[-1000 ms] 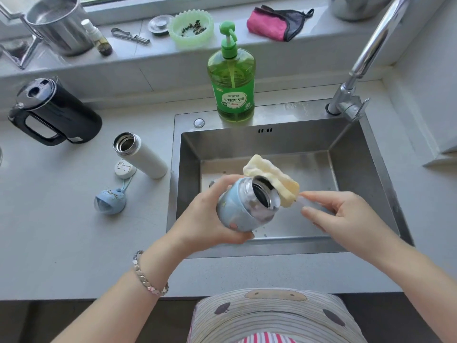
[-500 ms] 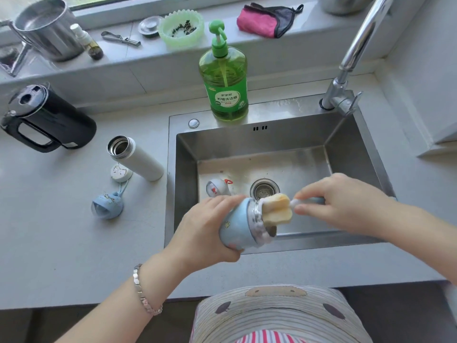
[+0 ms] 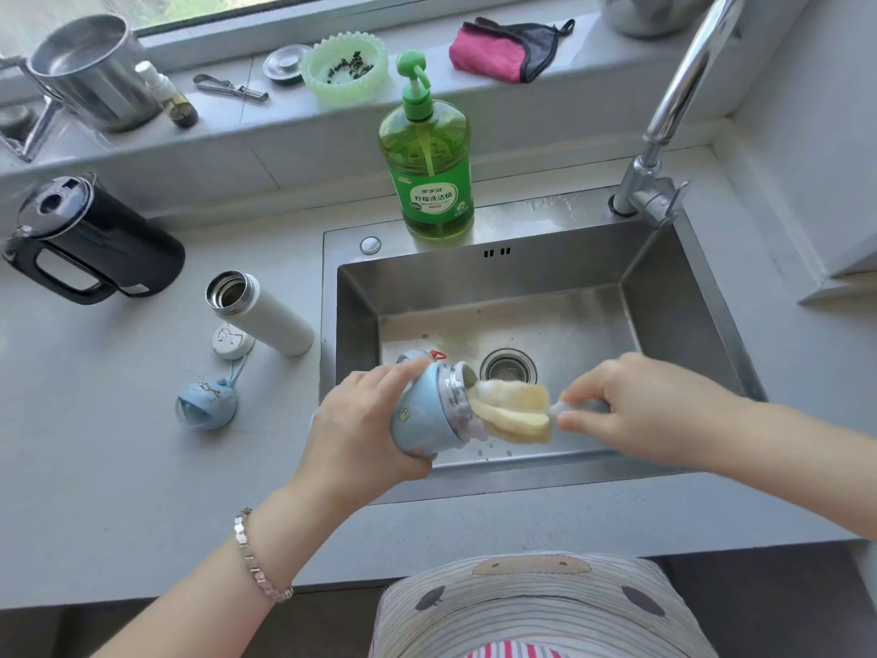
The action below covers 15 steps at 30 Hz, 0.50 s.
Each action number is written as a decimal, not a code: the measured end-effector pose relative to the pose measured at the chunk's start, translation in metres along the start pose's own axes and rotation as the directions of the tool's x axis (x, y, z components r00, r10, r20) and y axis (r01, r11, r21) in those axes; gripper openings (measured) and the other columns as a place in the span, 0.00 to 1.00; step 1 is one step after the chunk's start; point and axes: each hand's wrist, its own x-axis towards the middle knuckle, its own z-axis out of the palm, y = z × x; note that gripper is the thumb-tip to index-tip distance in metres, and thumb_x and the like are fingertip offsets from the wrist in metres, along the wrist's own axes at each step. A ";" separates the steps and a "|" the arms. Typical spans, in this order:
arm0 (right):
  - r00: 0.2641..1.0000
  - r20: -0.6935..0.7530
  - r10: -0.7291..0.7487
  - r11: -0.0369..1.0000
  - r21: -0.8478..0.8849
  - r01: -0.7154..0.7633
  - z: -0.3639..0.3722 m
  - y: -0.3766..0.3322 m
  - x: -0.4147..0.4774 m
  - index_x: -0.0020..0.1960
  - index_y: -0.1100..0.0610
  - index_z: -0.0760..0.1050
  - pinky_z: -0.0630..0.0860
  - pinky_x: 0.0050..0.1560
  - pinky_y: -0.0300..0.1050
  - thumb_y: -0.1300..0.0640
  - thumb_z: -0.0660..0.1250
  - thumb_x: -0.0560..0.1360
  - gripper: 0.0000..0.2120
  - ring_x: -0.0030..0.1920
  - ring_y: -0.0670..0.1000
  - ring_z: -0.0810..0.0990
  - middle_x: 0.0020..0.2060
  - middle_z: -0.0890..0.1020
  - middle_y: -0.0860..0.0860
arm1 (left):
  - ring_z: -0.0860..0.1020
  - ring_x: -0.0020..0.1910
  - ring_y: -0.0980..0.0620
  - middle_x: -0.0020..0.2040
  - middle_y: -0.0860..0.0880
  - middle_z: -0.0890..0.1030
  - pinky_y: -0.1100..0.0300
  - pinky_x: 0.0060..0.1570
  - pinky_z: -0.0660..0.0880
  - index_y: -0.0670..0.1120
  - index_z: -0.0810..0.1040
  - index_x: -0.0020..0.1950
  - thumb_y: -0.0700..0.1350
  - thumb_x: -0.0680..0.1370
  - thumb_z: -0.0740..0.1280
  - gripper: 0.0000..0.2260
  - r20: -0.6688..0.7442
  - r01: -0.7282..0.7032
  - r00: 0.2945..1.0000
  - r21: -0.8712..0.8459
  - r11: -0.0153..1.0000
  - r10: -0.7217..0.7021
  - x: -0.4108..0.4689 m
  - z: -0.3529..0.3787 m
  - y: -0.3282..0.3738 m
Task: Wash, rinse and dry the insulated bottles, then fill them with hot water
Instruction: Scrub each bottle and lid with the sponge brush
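Bottle: blue bottle [image 3: 422, 415] tilted over the sink [image 3: 493, 273], mouth facing right hand
Left hand [image 3: 360, 429]: gripping bottle's body
Right hand [image 3: 631, 410]: pinching sponge brush [image 3: 515, 413] handle, sponge at bottle's mouth

Brushed stainless sink [image 3: 479, 277], glossy plastic soap btl [image 3: 429, 178], soft yellow sponge brush [image 3: 515, 413], matt grey counter [image 3: 118, 467].

The pale-blue bottle [image 3: 422, 417] lies tipped on its side over the sink [image 3: 498, 484], gripped by the left hand [image 3: 360, 429], its sudsy steel mouth facing right. The yellow sponge brush [image 3: 515, 413], pinched at its white handle by the right hand [image 3: 631, 410], pokes its tip into that mouth. On the counter [image 3: 118, 467], the white bottle [image 3: 270, 320] stands open, with the white lid [image 3: 231, 341] just beside it and the blue lid [image 3: 205, 405] nearer.
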 end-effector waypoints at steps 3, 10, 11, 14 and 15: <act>0.998 -0.022 -0.056 0.998 0.020 0.057 -0.012 -0.006 0.001 0.49 0.45 0.80 0.67 0.33 0.40 0.42 0.62 0.74 0.11 0.31 0.43 0.71 0.27 0.72 0.44 | 0.78 0.41 0.47 0.49 0.56 0.81 0.61 0.38 0.68 0.57 0.69 0.59 0.50 0.52 0.72 0.36 0.034 -0.030 0.999 0.029 0.999 0.029 -0.004 0.007 0.002; 0.999 0.040 0.014 0.990 0.139 -0.020 0.003 0.000 0.003 0.44 0.49 0.80 0.68 0.33 0.40 0.43 0.63 0.73 0.12 0.30 0.43 0.72 0.26 0.74 0.43 | 0.77 0.44 0.48 0.49 0.56 0.80 0.63 0.39 0.66 0.57 0.70 0.59 0.48 0.52 0.77 0.37 -0.030 0.039 0.999 -0.036 0.999 -0.040 -0.004 0.000 0.000; 0.999 0.039 -0.016 0.988 0.151 0.010 0.002 -0.005 0.000 0.44 0.51 0.80 0.65 0.31 0.40 0.44 0.63 0.73 0.12 0.27 0.44 0.68 0.24 0.73 0.44 | 0.77 0.44 0.48 0.49 0.56 0.80 0.61 0.40 0.67 0.57 0.70 0.59 0.46 0.52 0.78 0.37 -0.034 0.056 0.998 -0.044 0.998 -0.057 -0.003 0.000 0.000; 1.000 -0.014 0.001 0.959 0.283 0.003 -0.022 0.000 0.009 0.40 0.49 0.82 0.67 0.34 0.41 0.44 0.66 0.71 0.10 0.28 0.44 0.69 0.25 0.74 0.46 | 0.77 0.43 0.48 0.49 0.55 0.80 0.64 0.38 0.67 0.57 0.69 0.60 0.45 0.53 0.79 0.38 -0.021 0.008 1.000 -0.044 0.999 -0.009 -0.005 0.001 0.006; 0.999 -0.024 0.028 0.943 0.331 -0.018 -0.028 0.004 0.014 0.38 0.49 0.82 0.68 0.36 0.42 0.45 0.67 0.70 0.09 0.28 0.44 0.70 0.26 0.75 0.47 | 0.76 0.43 0.49 0.49 0.55 0.80 0.68 0.38 0.66 0.57 0.69 0.60 0.45 0.53 0.79 0.39 -0.022 -0.002 1.000 -0.052 0.999 0.001 -0.006 0.001 0.007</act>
